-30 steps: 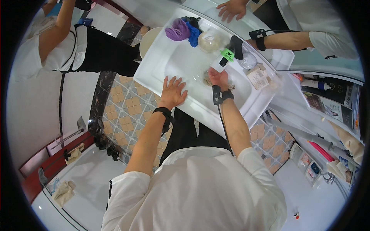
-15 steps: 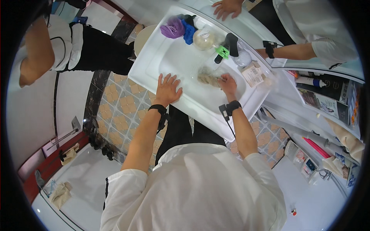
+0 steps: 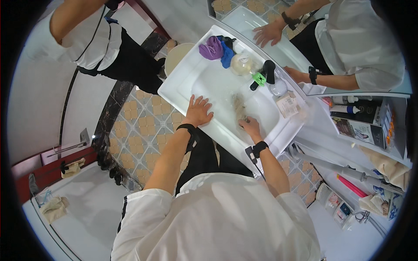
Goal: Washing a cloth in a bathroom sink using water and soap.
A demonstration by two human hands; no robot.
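My right hand (image 3: 250, 127) is closed on one end of a thin, wet, beige cloth-like piece (image 3: 238, 105) inside the white washbasin (image 3: 176, 89). The piece trails from my fingers toward the basin's far side; its exact kind is unclear. My left hand (image 3: 198, 111) lies flat with fingers spread on the basin's near left rim, holding nothing. Beyond them on the far rim are a bunched purple cloth (image 3: 212, 48), a blue cloth (image 3: 227, 55) and a clear round container or bag (image 3: 241, 64) with pale yellowish contents. The black faucet (image 3: 269, 71) stands to their right.
Beside the faucet are a bright green piece (image 3: 259, 78), a white ribbed round object (image 3: 278, 87) and a white box (image 3: 288, 105). A mirror (image 3: 270, 26) runs along the far side, above an open shelf (image 3: 361, 115) at right. Another person (image 3: 135, 61) stands at left.
My right hand has moved nearer within the basin, drawing the beige piece from a wide bunch into a narrow strip. My left hand stays on the rim. The whole view has shifted slightly.
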